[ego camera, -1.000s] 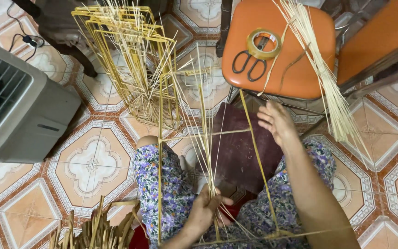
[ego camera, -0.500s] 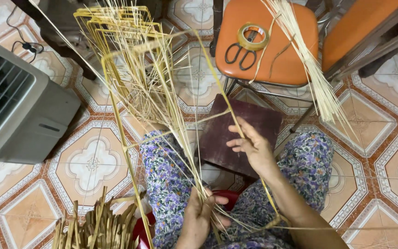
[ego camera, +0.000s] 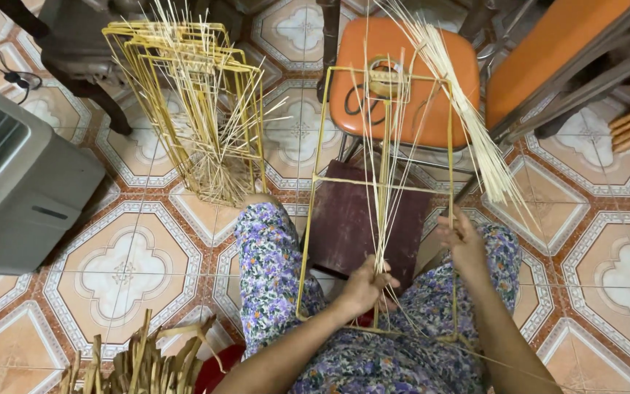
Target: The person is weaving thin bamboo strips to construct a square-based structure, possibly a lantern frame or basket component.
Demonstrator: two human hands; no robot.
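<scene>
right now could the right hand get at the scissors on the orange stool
Probably yes. The right hand grips the yellow frame, and the scissors lie on the orange stool ahead, behind the frame and pale strands; it must let go first.

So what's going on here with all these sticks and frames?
A seated person in floral trousers holds a yellow wire frame upright over their lap. The left hand pinches a bundle of thin pale reeds running up the frame's middle; the right hand grips its right side. More frames stand stacked on the tiled floor, and scissors lie on an orange stool behind.
</scene>
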